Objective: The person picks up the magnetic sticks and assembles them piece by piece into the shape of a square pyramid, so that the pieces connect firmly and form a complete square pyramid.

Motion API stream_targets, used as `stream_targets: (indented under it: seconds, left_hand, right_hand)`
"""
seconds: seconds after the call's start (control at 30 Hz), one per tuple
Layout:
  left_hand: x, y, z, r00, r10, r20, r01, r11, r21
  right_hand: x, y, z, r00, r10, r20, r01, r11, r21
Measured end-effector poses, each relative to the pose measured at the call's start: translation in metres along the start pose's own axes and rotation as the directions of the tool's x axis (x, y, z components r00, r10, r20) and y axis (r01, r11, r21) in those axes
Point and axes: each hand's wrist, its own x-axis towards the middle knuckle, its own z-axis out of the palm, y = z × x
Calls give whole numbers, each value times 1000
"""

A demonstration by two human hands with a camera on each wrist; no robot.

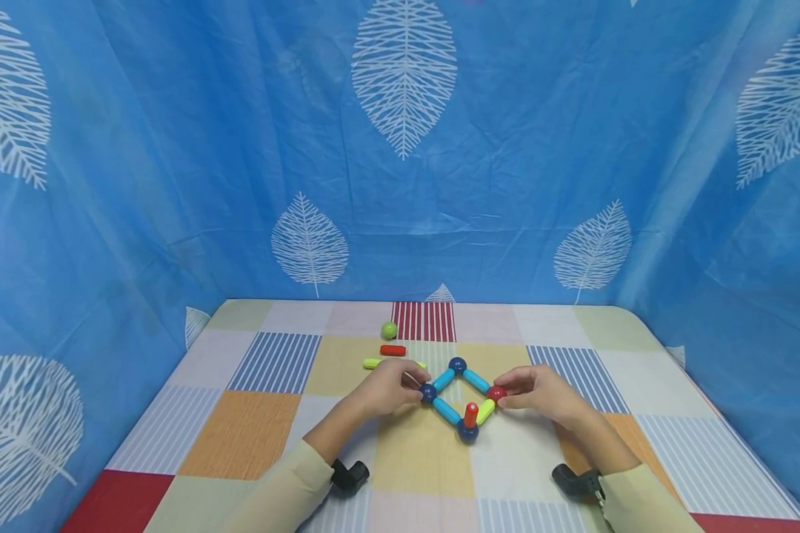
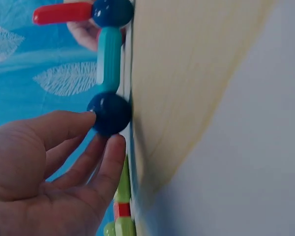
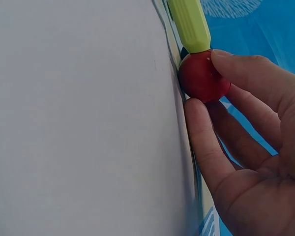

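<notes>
"While both hands are busy, what does each one have?"

"The left hand (image 1: 388,389) pinches a dark blue ball (image 1: 428,393) between thumb and fingertips, and the right hand (image 1: 543,391) holds a red ball (image 1: 496,395) the same way. Neither is spread wide."

"And the rest of the frame (image 1: 476,380)?"

"Between the two hands, four-sided. Light blue sticks (image 1: 444,380) run from the held balls to a far ball (image 1: 458,365) just beyond the fingers. Nearer the wrists, another blue stick (image 1: 447,411) and a yellow-green stick (image 1: 485,411) meet at a near ball (image 1: 468,432), with a red peg (image 1: 471,415) standing up from it."

"How would I steady it well?"

"I'd match gentle pressure from both sides; a harder push from one hand could skew the corners. Move both hands together, low over the tabletop (image 1: 427,466), without rolling the balls, since a twist may free a stick. Mind the peg, which a stray finger could knock."

"Anything near the left hand?"

"A lime stick (image 1: 372,363) just beyond it, partly hidden by the hand; whether it's one piece, I can't tell. A loose red stick (image 1: 393,350) and green ball (image 1: 390,330) lie farther out."
</notes>
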Motion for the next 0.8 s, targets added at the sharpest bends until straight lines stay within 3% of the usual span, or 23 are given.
stream_targets:
  seconds: [0.3, 0.47, 0.63, 0.8]
  left_hand:
    - [1, -17, -32, 992, 94, -87, -86, 992, 94]
    - [3, -24, -48, 989, 61, -131, -41, 987, 153]
    - [8, -33, -56, 988, -15, -157, 44, 982, 184]
    - [13, -41, -59, 990, -9, -143, 40, 975, 219]
  right_hand:
    - [-1, -3, 2, 1000, 16, 11, -16, 1000, -16]
    - [-2, -5, 3, 1000, 20, 16, -20, 1000, -18]
    - [-2, -6, 2, 999, 29, 15, -29, 999, -32]
    - [-1, -6, 1, 1000, 25, 16, -24, 999, -41]
